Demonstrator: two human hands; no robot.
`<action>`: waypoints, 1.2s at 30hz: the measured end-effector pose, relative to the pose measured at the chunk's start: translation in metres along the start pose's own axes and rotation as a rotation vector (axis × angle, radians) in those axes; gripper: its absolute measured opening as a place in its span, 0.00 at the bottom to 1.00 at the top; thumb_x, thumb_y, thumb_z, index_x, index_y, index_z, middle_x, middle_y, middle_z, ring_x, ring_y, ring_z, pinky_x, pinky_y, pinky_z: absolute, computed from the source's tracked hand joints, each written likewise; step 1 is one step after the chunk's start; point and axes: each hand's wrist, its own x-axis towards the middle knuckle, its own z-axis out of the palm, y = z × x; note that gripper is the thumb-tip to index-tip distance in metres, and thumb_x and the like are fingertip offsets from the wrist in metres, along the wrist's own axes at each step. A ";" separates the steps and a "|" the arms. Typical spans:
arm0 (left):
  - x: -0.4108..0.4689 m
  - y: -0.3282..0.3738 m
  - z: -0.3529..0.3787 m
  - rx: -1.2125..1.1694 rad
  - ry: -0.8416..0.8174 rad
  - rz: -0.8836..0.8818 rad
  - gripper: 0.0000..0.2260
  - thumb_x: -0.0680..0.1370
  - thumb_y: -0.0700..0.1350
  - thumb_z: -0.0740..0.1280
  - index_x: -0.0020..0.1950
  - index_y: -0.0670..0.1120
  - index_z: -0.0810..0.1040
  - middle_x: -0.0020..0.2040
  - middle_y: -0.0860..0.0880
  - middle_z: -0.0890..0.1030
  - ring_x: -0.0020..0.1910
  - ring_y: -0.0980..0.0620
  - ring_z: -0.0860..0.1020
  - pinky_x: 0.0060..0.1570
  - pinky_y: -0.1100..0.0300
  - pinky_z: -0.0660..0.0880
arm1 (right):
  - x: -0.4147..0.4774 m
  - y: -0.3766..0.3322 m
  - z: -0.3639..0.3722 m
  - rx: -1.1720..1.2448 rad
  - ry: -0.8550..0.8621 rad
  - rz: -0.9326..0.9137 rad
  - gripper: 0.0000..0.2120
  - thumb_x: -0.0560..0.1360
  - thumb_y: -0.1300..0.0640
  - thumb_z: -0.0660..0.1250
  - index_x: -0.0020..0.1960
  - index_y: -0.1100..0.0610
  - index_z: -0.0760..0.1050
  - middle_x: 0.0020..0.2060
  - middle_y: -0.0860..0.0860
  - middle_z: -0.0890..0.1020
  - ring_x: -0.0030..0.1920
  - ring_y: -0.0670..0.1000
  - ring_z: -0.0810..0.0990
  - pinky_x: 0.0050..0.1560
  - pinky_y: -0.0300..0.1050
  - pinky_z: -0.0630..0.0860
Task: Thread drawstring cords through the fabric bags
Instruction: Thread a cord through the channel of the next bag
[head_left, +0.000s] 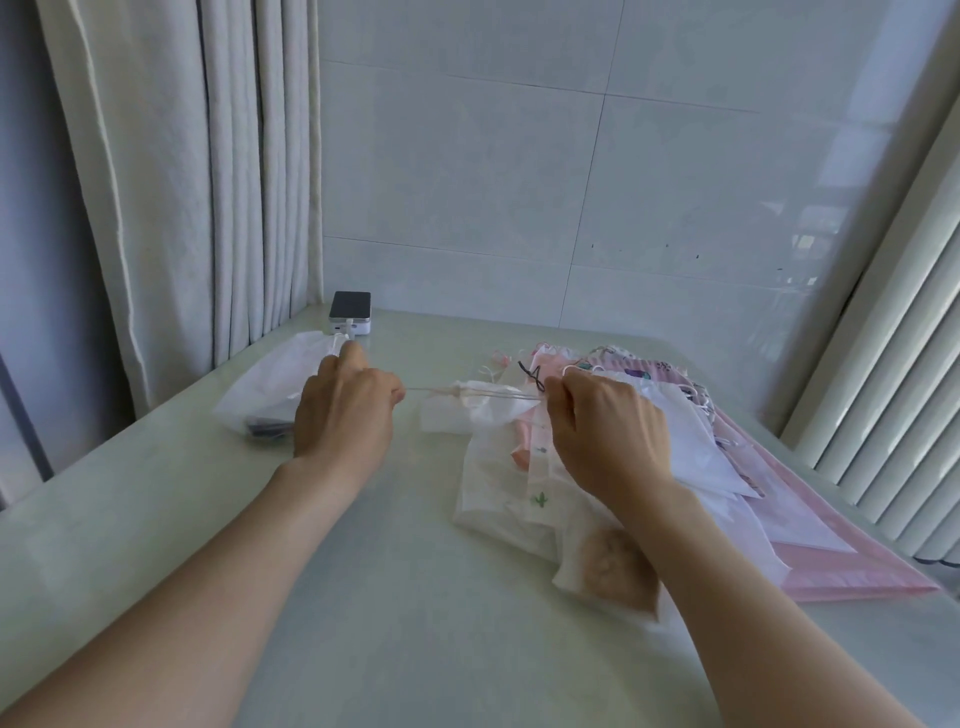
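Observation:
A small white fabric bag (470, 410) lies bunched at its mouth on the table between my hands. A thin white drawstring cord (431, 389) runs taut out of both sides of it. My left hand (345, 410) pinches the cord's left end, and my right hand (602, 426) pinches the right end, just above the bag's gathered top. Under and beside my right hand spreads a pile of white and pink bags (727, 467), some printed, with loose white and black cords at their far ends.
A clear plastic bag (270, 389) with dark items lies left of my left hand. A small black-and-white device (351, 312) stands at the table's far left corner. Curtains hang at left, a tiled wall is behind, and a ribbed radiator (893, 364) stands at right.

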 end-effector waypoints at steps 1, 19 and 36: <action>-0.001 0.004 -0.002 0.037 -0.008 -0.001 0.13 0.85 0.45 0.64 0.46 0.48 0.85 0.45 0.46 0.70 0.44 0.41 0.71 0.41 0.52 0.67 | 0.000 -0.001 0.000 0.029 -0.020 -0.046 0.19 0.86 0.45 0.53 0.39 0.52 0.64 0.37 0.50 0.74 0.37 0.60 0.74 0.35 0.50 0.67; -0.006 0.026 0.014 -0.497 0.179 0.196 0.10 0.87 0.47 0.58 0.54 0.47 0.78 0.47 0.51 0.82 0.44 0.47 0.78 0.43 0.47 0.76 | -0.009 -0.033 -0.010 0.097 -0.153 0.173 0.16 0.73 0.57 0.65 0.59 0.52 0.78 0.44 0.52 0.80 0.48 0.62 0.80 0.45 0.50 0.76; -0.011 0.036 0.011 -0.522 0.126 0.250 0.11 0.88 0.47 0.52 0.53 0.47 0.72 0.47 0.51 0.78 0.45 0.47 0.75 0.45 0.47 0.75 | -0.009 -0.055 0.008 -0.122 -0.126 0.085 0.24 0.81 0.39 0.64 0.35 0.54 0.61 0.35 0.50 0.69 0.39 0.59 0.73 0.39 0.48 0.67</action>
